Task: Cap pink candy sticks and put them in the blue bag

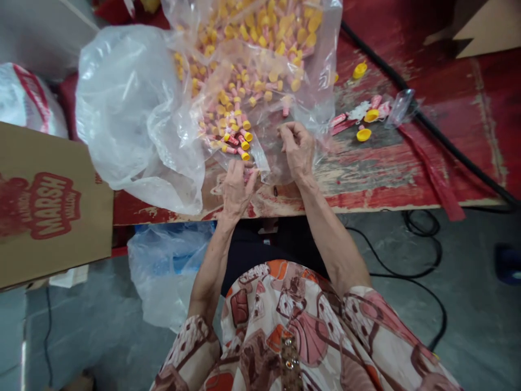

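My left hand (237,190) is at the front edge of the table, fingers curled round a small pink tube (248,174) that shows only in part. Just beyond it, several small pink tubes with yellow caps (243,145) spill from the mouth of a clear plastic bag (280,157). My right hand (298,145) rests over the bag's plastic, fingers bent and pinched together; what they hold, if anything, is hidden. A lone pink tube (286,106) lies in the bag just beyond those fingers. Farther back, the bag is heaped with more capped tubes (264,32).
A cloudy plastic bag (134,119) bulges at left, beside a cardboard box (52,217). On the worn red table (366,179) lie loose yellow caps (363,134), scraps and a red strip (431,174). A black cable (378,60) crosses the right side; another plastic bag (166,282) hangs below.
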Motion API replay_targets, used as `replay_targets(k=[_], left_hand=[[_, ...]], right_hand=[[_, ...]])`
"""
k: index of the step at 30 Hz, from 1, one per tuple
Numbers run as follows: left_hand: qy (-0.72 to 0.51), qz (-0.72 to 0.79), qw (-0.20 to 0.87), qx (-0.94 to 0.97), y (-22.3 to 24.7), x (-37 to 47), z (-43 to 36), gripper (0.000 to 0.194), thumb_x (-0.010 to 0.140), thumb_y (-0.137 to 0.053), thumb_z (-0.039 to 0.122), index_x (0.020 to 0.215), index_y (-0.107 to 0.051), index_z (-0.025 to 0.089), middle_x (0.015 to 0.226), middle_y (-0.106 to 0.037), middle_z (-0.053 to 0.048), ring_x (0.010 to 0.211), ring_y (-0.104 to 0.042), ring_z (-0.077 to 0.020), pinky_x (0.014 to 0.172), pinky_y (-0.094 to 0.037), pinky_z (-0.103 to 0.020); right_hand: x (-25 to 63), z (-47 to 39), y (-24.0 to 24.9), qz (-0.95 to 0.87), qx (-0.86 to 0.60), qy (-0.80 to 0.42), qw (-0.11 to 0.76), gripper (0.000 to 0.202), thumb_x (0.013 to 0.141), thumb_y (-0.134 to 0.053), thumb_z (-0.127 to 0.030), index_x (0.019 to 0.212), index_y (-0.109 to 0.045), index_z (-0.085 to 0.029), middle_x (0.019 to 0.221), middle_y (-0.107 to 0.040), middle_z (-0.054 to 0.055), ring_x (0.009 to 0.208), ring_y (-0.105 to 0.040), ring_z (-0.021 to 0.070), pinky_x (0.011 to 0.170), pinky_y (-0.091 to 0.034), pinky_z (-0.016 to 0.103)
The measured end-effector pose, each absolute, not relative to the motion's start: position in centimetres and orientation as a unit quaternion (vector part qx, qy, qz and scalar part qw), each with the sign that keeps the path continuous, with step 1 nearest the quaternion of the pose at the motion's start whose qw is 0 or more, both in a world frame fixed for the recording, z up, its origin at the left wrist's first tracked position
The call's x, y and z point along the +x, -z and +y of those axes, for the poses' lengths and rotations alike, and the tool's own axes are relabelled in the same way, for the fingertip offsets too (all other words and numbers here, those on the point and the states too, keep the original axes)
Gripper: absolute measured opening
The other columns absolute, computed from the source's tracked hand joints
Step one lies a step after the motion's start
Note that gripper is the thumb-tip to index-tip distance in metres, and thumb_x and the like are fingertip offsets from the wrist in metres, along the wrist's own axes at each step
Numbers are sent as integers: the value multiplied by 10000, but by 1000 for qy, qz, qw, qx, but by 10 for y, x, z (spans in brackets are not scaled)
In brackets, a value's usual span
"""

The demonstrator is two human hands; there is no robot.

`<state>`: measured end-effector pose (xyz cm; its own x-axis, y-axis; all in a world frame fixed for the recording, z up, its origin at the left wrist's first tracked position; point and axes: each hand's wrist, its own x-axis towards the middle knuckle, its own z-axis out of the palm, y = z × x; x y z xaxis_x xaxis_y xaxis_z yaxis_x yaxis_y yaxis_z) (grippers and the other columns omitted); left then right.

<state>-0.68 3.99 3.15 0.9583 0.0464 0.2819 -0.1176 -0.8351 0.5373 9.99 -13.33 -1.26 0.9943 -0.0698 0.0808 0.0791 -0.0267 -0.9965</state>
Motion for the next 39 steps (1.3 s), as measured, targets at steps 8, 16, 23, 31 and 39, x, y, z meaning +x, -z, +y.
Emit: replay_targets(k=[8,16,23,31,39], left_hand=[[-86,40,340,936,-34,2,41,107,1099,-730,318,1047,-666,251,983,-730,-17,882,-702,-195,877,-602,-372],[-99,78,369,921,-33,-13,35,220,1109,-725,440,1117,-684,225,931,-760,-6,816,-732,-160,792,-612,-309],[-107,109,404,902,-26,-17,33,158,1083,-744,387,1125,-718,236,937,-786,-22,803,-756,-168,750,-623,-285],[-199,46,323,924,-16,-27,24,227,1085,-716,237,1310,-690,215,1281,-789,-117,1174,-782,-250,1049,-652,-407],[-241,96,393,882,-21,36,4,144,1080,-755,309,1212,-714,266,1217,-777,-91,1133,-773,-252,983,-675,-365]], right_hand=[[103,-132,11,24,-706,9,707,358,1127,-640,-602,989,-657,-272,899,-696,-38,804,-546,149,795,-508,305],[99,-133,9,14,-710,49,702,248,1116,-616,-445,963,-688,-263,880,-711,-38,754,-567,144,771,-487,303],[99,-133,12,25,-709,65,701,286,1057,-577,-484,948,-714,-257,862,-714,-22,720,-600,146,699,-475,273],[96,-138,15,21,-715,81,694,317,997,-596,-513,930,-725,-231,844,-719,-7,621,-553,128,644,-450,272],[91,-138,3,39,-728,127,673,403,959,-564,-617,894,-686,-238,810,-682,-2,600,-503,139,618,-447,288]])
